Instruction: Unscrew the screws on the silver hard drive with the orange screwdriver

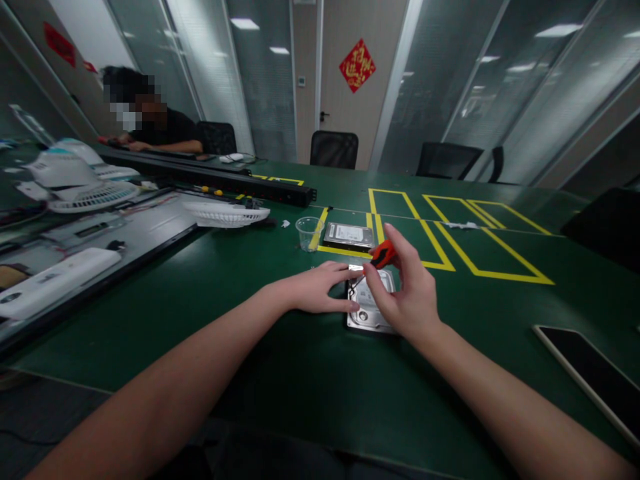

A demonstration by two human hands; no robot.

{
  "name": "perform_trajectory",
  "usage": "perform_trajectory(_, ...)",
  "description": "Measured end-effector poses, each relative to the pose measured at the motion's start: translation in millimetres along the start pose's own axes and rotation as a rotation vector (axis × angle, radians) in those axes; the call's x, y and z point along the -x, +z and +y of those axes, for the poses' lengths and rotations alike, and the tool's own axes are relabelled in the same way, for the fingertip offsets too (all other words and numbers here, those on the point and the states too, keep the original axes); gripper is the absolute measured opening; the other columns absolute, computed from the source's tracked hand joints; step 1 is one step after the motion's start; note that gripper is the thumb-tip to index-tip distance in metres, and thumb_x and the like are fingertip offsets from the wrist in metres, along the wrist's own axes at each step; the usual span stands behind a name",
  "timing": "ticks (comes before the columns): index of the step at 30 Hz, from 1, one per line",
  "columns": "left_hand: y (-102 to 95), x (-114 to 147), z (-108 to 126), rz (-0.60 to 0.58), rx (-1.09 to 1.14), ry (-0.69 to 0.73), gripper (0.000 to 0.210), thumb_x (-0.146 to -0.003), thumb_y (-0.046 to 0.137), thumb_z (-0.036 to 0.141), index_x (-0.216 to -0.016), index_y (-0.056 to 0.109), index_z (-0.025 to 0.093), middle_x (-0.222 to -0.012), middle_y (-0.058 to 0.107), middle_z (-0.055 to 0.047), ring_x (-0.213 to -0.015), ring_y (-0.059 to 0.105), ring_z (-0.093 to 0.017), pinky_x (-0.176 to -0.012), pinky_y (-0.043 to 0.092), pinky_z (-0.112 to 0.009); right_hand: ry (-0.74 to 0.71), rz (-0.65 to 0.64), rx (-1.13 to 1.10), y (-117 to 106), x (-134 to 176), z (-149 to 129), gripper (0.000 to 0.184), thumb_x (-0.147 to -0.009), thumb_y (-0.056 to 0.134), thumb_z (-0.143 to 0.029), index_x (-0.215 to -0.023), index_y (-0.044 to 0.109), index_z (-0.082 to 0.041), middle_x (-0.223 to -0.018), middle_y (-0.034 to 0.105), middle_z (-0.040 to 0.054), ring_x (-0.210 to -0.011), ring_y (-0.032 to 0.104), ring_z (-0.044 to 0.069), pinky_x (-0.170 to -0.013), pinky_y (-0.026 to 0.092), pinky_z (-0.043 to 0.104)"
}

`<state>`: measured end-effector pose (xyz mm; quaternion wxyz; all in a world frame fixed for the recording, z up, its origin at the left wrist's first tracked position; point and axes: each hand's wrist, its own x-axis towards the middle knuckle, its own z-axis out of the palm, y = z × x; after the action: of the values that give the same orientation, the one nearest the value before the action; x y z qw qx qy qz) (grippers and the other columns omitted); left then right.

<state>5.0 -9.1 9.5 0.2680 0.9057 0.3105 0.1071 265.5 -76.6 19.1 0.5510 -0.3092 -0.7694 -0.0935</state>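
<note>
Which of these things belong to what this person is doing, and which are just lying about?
In use:
red-and-black screwdriver, in the right hand
nearer hard drive, touched by the left hand

Apparently just lying about:
farther hard drive and clear cup, perhaps related
dark-screened device
white slotted cover
long black bar

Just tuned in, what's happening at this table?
A person's right hand holds a red-and-black screwdriver, angled down at a silver hard drive. Their left hand touches that drive's left side. A second drive lies just beyond, with a clear plastic cup to its left.
</note>
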Motion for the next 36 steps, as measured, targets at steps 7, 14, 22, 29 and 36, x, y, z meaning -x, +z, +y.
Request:
perform_trajectory(7,-0.8,-0.4,2.4,0.000,-0.007,-0.004,0.097,-0.118,0.085,0.083,-0.196,0.060,0.033,-0.209,0.052,-0.017,-0.197,0.045,-0.049,-0.163,0.039,-0.071,-0.017,0.002,0.003,-1.2,0.9,2.0,0.086,-0.121,0.083,-0.028,-0.200,0.049,-0.038,-0.167,0.086,0.0149,-0.123,0.092,0.035,-0.112,0.084,0.058)
perform_trajectory(14,0.8,-0.6,-1.4,-0.002,0.001,0.002,0.101,-0.117,0.081,0.089,-0.198,0.058,0.034,-0.211,0.049,-0.016,-0.199,0.041,-0.049,-0.162,0.038,-0.074,-0.035,0.018,0.046,-1.0,-2.5,1.1,0.087,-0.121,0.082,-0.025,-0.200,0.051,-0.039,-0.156,0.089,0.0127,-0.105,0.087,0.031,-0.092,0.083,0.050)
perform_trajectory(22,1.1,-1.0,-1.5,0.008,0.009,0.024,0.099,-0.117,0.084,0.085,-0.196,0.060,0.031,-0.211,0.049,-0.018,-0.197,0.044,-0.051,-0.162,0.039,-0.074,0.004,-0.001,-0.007,-0.4,1.6,-0.5,0.085,-0.121,0.079,-0.024,-0.199,0.049,-0.038,-0.160,0.088,0.0136,-0.117,0.091,0.034,-0.107,0.085,0.057)
perform_trajectory(29,1.4,-0.7,-3.4,0.000,0.006,0.016,0.098,-0.117,0.080,0.090,-0.195,0.061,0.034,-0.208,0.053,-0.017,-0.198,0.042,-0.049,-0.162,0.038,-0.074,-0.040,0.025,0.037,0.0,-0.5,3.3,0.083,-0.119,0.086,-0.026,-0.196,0.055,-0.037,-0.150,0.089,0.0129,-0.113,0.091,0.033,-0.094,0.085,0.050)
perform_trajectory(36,2.9,-1.4,-5.1,0.014,-0.010,0.033,0.100,-0.117,0.083,0.088,-0.197,0.058,0.033,-0.211,0.049,-0.018,-0.197,0.044,-0.048,-0.162,0.039,-0.072,-0.020,-0.004,-0.012,0.5,1.4,0.4,0.090,-0.120,0.076,-0.021,-0.203,0.045,-0.039,-0.175,0.082,0.0165,-0.131,0.093,0.038,-0.118,0.083,0.062)
